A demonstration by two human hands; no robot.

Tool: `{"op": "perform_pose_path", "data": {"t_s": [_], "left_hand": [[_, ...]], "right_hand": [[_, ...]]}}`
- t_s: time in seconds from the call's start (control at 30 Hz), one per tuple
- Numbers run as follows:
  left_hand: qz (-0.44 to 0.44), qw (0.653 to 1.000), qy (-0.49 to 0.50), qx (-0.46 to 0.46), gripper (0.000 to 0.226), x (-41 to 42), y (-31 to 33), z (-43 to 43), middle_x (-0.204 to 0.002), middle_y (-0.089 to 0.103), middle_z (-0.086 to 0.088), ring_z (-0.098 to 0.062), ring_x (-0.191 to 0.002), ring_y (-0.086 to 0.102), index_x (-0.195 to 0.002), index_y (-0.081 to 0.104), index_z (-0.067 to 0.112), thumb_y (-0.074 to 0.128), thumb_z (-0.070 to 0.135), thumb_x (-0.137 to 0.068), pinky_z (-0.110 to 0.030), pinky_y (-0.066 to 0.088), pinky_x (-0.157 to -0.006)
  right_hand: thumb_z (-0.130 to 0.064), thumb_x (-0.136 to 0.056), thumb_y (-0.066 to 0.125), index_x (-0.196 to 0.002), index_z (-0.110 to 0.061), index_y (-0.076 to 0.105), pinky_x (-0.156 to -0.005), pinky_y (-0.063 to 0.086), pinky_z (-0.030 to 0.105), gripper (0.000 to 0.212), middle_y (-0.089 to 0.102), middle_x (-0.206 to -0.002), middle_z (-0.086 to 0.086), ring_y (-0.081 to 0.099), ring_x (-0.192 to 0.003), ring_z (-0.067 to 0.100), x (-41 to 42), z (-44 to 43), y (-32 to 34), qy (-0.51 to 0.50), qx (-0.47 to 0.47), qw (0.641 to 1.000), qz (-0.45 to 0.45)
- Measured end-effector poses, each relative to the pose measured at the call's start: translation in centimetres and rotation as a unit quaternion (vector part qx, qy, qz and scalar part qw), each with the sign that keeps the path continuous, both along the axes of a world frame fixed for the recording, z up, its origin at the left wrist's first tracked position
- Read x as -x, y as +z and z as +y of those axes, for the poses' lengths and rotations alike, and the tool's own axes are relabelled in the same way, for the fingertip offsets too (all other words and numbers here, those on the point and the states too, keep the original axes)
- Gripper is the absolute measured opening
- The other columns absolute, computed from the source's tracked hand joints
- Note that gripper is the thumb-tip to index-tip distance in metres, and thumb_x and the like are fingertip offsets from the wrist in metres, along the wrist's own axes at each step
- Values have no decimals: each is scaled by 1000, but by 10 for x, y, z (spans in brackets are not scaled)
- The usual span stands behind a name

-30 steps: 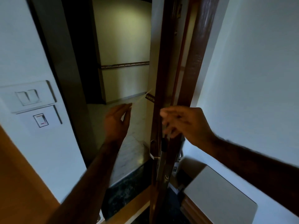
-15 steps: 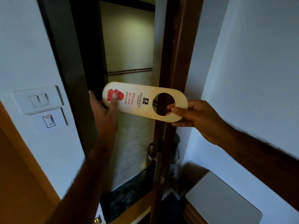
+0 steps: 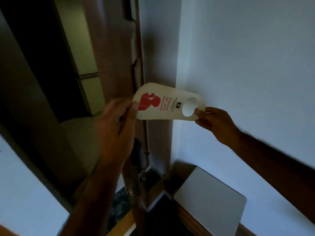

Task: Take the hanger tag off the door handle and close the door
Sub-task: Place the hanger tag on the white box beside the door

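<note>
Two hands hold one cream hanger tag [image 3: 167, 103], left hand [image 3: 115, 126] pinching red-printed end, right hand [image 3: 211, 121] pinching hole end, lettering blurred.

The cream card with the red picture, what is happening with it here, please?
A person holds the cream oval door hanger tag with red print level between both hands. The left hand grips the end with the red picture, and the right hand pinches the end by the round hole. The tag is off the handle and hangs on nothing. The dark brown wooden door stands open, so closing it remains.
</note>
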State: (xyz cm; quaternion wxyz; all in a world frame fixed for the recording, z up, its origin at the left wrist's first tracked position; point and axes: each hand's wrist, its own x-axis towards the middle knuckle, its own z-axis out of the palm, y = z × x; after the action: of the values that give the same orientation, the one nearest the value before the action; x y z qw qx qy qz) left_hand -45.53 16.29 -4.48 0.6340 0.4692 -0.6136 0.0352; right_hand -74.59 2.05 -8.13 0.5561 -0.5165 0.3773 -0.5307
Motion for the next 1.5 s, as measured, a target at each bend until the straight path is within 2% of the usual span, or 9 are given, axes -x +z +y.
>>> {"op": "perform_pose_path", "data": {"t_s": [0.27, 0.43, 0.53, 0.73, 0.93, 1.1, 1.27, 1.37, 1.5], "left_hand": [[72, 975, -49, -206, 32, 100, -93, -127, -114, 70, 10, -3, -85, 71, -130, 70, 18, 68, 30, -101, -10, 56, -65], [128, 926, -69, -348, 26, 156, -226, -203, -94, 67, 22, 16, -78, 68, -119, 72, 19, 77, 27, -94, -6, 56, -65], [173, 882, -75, -431, 16, 179, -314, -230, -92, 74, 17, 1, -82, 75, -105, 70, 35, 76, 25, -94, -19, 62, -68], [261, 782, -53, -564, 21, 221, -521, -268, -110, 78, -11, -9, -84, 75, -116, 75, 6, 75, 6, -95, -16, 59, -60], [308, 707, -34, -635, 13, 253, -689, -262, -109, 77, -6, -19, -91, 75, -100, 76, 14, 74, 3, -95, -18, 62, -62], [252, 695, 4, -674, 28, 264, -767, -254, -112, 75, -11, -14, -86, 72, -124, 73, 0, 72, -1, -95, -15, 60, -58], [237, 646, 4, -726, 27, 255, -780, -250, -111, 72, -12, -26, -98, 70, -125, 72, 2, 65, -3, -99, -42, 62, -93], [59, 684, -13, -727, 17, 250, -751, -257, -109, 76, -10, -27, -97, 66, -99, 76, 17, 64, 6, -99, -33, 59, -80], [-200, 752, -47, -626, 45, 244, -681, -277, -151, 57, -15, -36, -136, 56, -140, 64, 6, 66, 29, -101, -43, 50, -108]], "right_hand": [[-6, -95, 74, -105, -5, 73, -82, 66, 33, 10, 78, -107, 21, 81, -89, 24, 112, -68, -119, -111, -167, 978, -63], [-4, -91, 79, -110, 1, 65, -68, 67, 26, 23, 67, -93, 24, 72, -81, 28, 173, -89, -242, -222, -280, 933, -26], [-2, -91, 79, -111, 3, 68, -62, 65, 22, 24, 69, -100, 24, 71, -90, 30, 198, -96, -323, -265, -331, 906, -11], [-4, -95, 74, -100, -12, 72, -99, 56, 39, 9, 71, -114, 14, 68, -103, 21, 238, -87, -512, -247, -421, 872, 33], [-8, -97, 72, -133, 3, 63, -106, 52, 46, 39, 66, -120, 13, 62, -116, 28, 257, -57, -659, -253, -495, 828, 79], [-10, -98, 71, -127, 2, 68, -98, 57, 45, 32, 68, -112, 12, 65, -104, 29, 257, -56, -722, -254, -482, 820, 176], [-30, -98, 71, -117, 2, 69, -85, 52, 33, 37, 69, -109, 19, 68, -106, 38, 251, -54, -737, -162, -425, 792, 408], [-40, -99, 69, -147, 1, 48, -109, 45, 42, 67, 52, -147, 22, 51, -135, 36, 242, -65, -707, -96, -333, 767, 541], [-50, -101, 61, -161, 1, 25, -126, 28, 45, 87, 28, -167, 20, 23, -157, 33, 229, -104, -626, -39, -161, 739, 653]]}}
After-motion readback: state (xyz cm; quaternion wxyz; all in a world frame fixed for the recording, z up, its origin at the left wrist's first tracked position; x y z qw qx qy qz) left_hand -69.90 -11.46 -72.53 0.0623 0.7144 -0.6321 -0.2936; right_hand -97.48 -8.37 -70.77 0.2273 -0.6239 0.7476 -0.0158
